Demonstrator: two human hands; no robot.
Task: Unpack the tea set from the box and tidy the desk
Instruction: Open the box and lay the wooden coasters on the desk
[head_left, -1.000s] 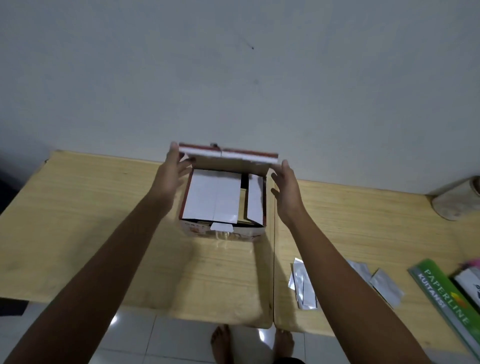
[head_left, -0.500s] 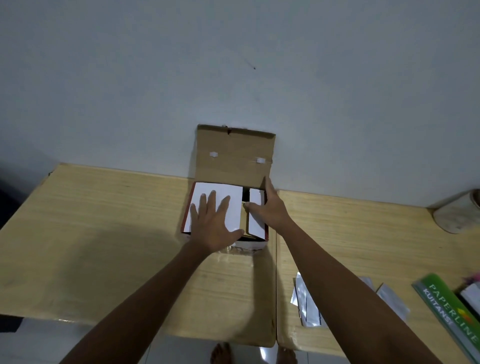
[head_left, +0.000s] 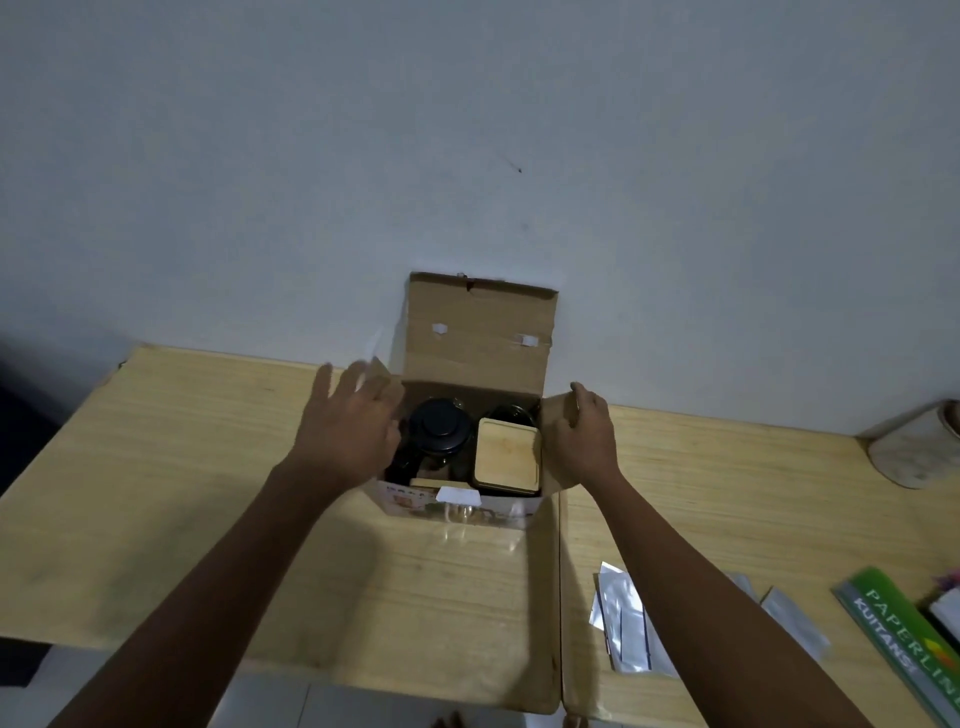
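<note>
A cardboard box (head_left: 457, 506) stands on the wooden desk (head_left: 156, 467) against the wall, its lid (head_left: 478, 332) upright at the back. Inside I see a dark round teapot lid (head_left: 439, 428) on the left and a square bamboo-topped piece (head_left: 508, 457) on the right. My left hand (head_left: 348, 431) presses the box's left inner flap (head_left: 387, 382) outward, fingers spread and blurred. On the other side, my right hand (head_left: 579, 436) holds the right inner flap (head_left: 558, 415) folded out over that side of the box. What lies deeper in the box is hidden.
Silver foil packets (head_left: 626, 623) lie on the desk at the front right. A green Paperline receipt book (head_left: 904, 639) lies at the far right edge. A pale round object (head_left: 914, 449) sits at the back right. Below the desk's front edge is the tiled floor (head_left: 270, 706).
The box lid went from half raised to fully upright. The two white inner flaps, which my hands were pressing on, are now spread to the sides, showing the contents.
</note>
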